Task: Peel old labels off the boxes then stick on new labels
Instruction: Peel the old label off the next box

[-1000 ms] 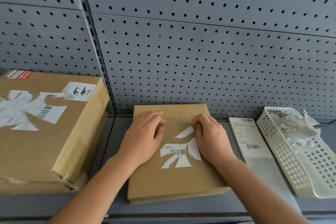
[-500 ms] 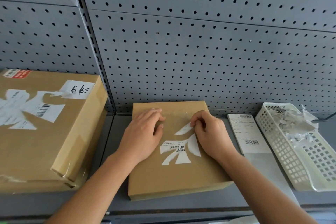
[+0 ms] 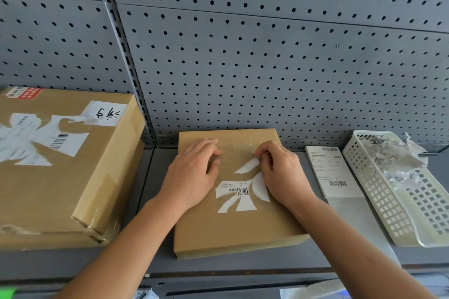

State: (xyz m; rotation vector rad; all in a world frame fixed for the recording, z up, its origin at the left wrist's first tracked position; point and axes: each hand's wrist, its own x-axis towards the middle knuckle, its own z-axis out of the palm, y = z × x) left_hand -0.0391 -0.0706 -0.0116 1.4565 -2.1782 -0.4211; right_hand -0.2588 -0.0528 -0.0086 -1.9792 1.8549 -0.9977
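Progress on the small box [image 3: 233, 230], centre of the shelf [image 3: 150, 177]: right hand [image 3: 281, 172] has crept to the tip of the upper label strip [image 3: 246, 166], grip pinching it; left hand [image 3: 192, 172] lies flat, steadying. Another shred looks ready to lift

Soft, even daylight, faint shadows, sharp centre; wide-angle bending and slight blur toward the edges.
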